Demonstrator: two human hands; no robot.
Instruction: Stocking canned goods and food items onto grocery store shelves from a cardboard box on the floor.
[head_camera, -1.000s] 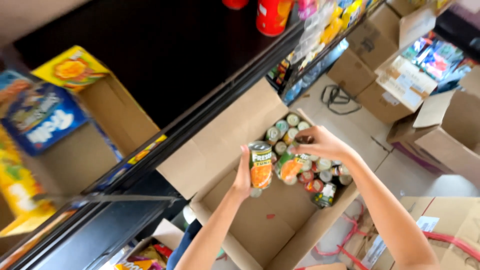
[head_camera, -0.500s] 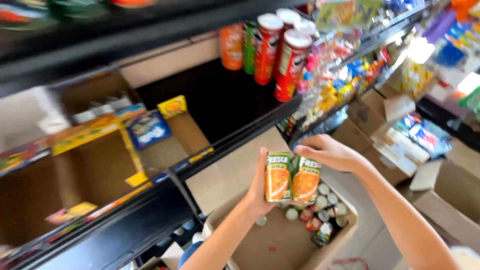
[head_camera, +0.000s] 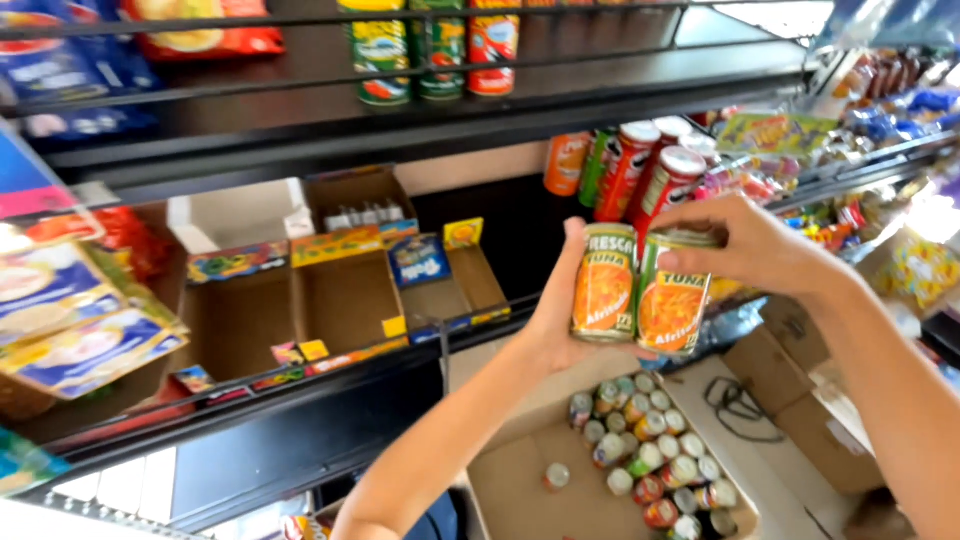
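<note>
Two orange-labelled cans are held side by side in front of the shelves. My left hand (head_camera: 555, 320) wraps the left can (head_camera: 604, 284) from behind and below. My right hand (head_camera: 745, 245) grips the top of the right can (head_camera: 672, 296) from the right. Below them an open cardboard box (head_camera: 520, 480) on the floor holds several more cans (head_camera: 655, 460). Behind the hands, red and orange tall tube canisters (head_camera: 640, 170) lie on the middle shelf.
Black shelving (head_camera: 300, 130) fills the view. Open cardboard display trays (head_camera: 340, 290) sit on the middle shelf, snack bags (head_camera: 60, 310) at the left. Cans (head_camera: 430, 50) stand on the top shelf. More cardboard boxes (head_camera: 800, 400) are on the floor at right.
Both hands have lifted the two cans up from the box to the height of the middle shelf, and the view has tilted upward to the shelves.
</note>
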